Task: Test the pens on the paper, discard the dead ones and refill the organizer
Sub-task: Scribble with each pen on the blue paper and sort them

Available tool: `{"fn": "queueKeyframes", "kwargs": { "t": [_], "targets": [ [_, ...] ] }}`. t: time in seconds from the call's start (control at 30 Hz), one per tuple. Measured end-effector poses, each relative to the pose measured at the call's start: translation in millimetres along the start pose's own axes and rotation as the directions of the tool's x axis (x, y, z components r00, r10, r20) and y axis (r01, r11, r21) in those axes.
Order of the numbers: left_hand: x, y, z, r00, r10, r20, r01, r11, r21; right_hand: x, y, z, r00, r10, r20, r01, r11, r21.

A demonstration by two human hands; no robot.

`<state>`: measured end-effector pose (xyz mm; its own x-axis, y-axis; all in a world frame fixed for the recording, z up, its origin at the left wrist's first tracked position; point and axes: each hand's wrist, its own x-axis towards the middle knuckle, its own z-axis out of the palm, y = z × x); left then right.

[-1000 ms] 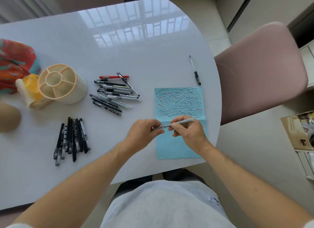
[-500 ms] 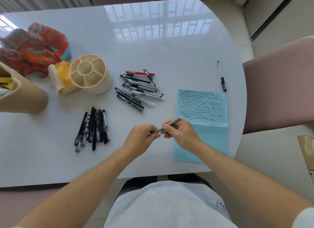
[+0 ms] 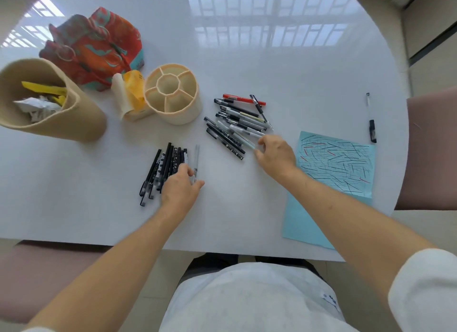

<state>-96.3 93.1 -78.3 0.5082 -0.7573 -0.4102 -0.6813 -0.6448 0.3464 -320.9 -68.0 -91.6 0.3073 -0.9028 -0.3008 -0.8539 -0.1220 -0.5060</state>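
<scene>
Left hand (image 3: 181, 189) pinches clear pen (image 3: 196, 162) beside black pen row (image 3: 163, 171) on worktop (image 3: 247, 60). Right hand (image 3: 277, 156), grip half-curled, touches a pen at loose pile (image 3: 237, 125); hold unclear. Organizer (image 3: 173, 94) behind.

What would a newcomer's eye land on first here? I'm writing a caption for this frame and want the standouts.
Probably the blue paper at the table's right edge, covered in scribbled test strokes. Next, two pen clusters mid-table: a mixed pile that the right hand reaches into, and a row of black pens where the left hand sets down a clear pen. The empty cream organizer stands behind them.
</scene>
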Motion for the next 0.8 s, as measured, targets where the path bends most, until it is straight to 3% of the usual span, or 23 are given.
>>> {"fn": "queueKeyframes", "kwargs": {
  "t": [0.3, 0.47, 0.63, 0.8],
  "targets": [
    [12, -11, -4, 0.991, -0.13, 0.018, 0.13, 0.991, 0.003, -3, 12, -8, 0.999, 0.009, 0.043, -0.004, 0.991, -0.133],
    [4, 16, -5, 1.0, -0.008, -0.019, 0.009, 0.998, 0.058, -19, 26, -19, 0.99, 0.09, 0.105, -0.076, 0.988, -0.137],
    [-4, 75, -2, 0.971, 0.235, -0.029, -0.237, 0.969, -0.075, -48, 49, -42, 0.994, 0.084, 0.072, -0.099, 0.97, 0.223],
    [-11, 131, 12, 0.856, 0.515, 0.043, -0.5, 0.846, -0.186, -93, 78, -80, 0.992, 0.128, 0.0, -0.107, 0.831, 0.545]
  ]
}}
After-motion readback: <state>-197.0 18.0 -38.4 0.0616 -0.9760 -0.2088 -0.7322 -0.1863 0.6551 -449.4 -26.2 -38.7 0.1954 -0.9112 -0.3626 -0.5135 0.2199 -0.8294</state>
